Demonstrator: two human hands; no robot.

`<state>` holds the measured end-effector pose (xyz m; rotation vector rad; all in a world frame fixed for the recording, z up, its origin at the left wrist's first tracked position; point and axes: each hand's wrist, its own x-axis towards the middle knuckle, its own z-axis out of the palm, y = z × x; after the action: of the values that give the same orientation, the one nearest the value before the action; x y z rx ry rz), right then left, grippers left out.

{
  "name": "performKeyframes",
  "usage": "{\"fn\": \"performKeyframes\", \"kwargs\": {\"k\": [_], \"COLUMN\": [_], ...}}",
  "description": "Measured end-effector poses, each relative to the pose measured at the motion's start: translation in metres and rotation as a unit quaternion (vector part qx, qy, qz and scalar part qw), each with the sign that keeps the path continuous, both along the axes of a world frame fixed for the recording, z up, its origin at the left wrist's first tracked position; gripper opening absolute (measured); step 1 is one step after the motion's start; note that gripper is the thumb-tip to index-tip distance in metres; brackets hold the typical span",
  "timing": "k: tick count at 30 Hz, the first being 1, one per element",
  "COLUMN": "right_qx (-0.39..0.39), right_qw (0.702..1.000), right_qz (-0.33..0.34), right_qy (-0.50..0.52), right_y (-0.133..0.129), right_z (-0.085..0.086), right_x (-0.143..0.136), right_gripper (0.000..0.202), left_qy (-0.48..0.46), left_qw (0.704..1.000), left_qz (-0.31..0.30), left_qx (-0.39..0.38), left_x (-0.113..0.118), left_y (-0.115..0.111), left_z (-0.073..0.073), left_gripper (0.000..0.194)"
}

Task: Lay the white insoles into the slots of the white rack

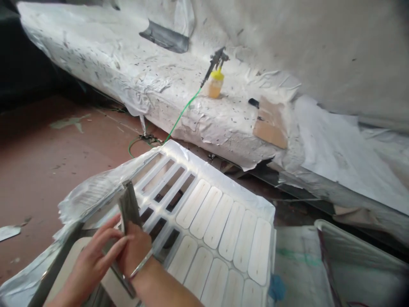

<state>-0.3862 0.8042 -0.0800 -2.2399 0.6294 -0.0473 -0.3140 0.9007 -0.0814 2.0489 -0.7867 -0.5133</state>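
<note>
Grey and flat, that's the strip (131, 204), standing up steeply out of the right hand (137, 247) over the near left part of the white rack (223, 175)! The right hand looks curled around its lower part, a bracelet (142, 263) at the wrist. In comes the left hand (86, 264), fingers parted and reaching to the strip's side; whether they pinch it, I cannot tell.

How will it handle? Light and fairly stiff, I'd judge, maybe slick on its flat faces, and a thin edge could chip or scuff. Best hold: the long edges, near the middle, fingertips off the broad face.

Across the rack, pale round-ended panels (213, 217) lie side by side, with open slots nearer the hands. Beyond, a spray gun (217, 59) with a yellow-topped cup (215, 87) rests on the sheeted bench (121, 85), green hose (182, 114) trailing down. Brands, labels, writing? None readable.
</note>
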Motion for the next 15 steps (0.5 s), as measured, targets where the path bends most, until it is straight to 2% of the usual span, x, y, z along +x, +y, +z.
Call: {"fn": "performKeyframes", "kwargs": {"k": [3, 4, 6, 9, 12, 13, 15], "right_qx": [0.075, 0.112, 0.201, 0.317, 0.397, 0.405, 0.389], "right_qw": [0.981, 0.964, 0.926, 0.859, 0.805, 0.800, 0.811], "right_qz": [-0.178, -0.237, -0.309, -0.378, -0.425, -0.429, -0.425], "right_qy": [-0.019, -0.036, -0.089, -0.135, -0.115, -0.110, -0.106], "right_y": [-0.047, -0.063, -0.091, -0.127, -0.155, -0.163, -0.180], "right_z": [0.020, 0.022, 0.017, -0.013, -0.052, -0.062, -0.077], "right_x": [-0.024, -0.034, -0.051, -0.064, -0.065, -0.063, -0.056], "right_gripper": [0.033, 0.035, 0.036, 0.039, 0.046, 0.047, 0.048], "left_qy": [0.135, 0.156, 0.172, 0.215, 0.274, 0.292, 0.323], "left_qw": [0.989, 0.985, 0.978, 0.962, 0.949, 0.944, 0.935], "left_qz": [-0.051, -0.068, -0.117, -0.154, -0.138, -0.130, -0.118], "left_qx": [-0.027, -0.014, 0.029, 0.064, 0.076, 0.080, 0.087], "left_x": [-0.016, -0.021, -0.028, -0.032, -0.028, -0.025, -0.016], "left_y": [-0.037, -0.052, -0.084, -0.128, -0.161, -0.170, -0.186], "left_z": [-0.005, -0.008, -0.017, -0.035, -0.056, -0.062, -0.071], "left_gripper": [0.059, 0.063, 0.061, 0.066, 0.073, 0.073, 0.070]}}
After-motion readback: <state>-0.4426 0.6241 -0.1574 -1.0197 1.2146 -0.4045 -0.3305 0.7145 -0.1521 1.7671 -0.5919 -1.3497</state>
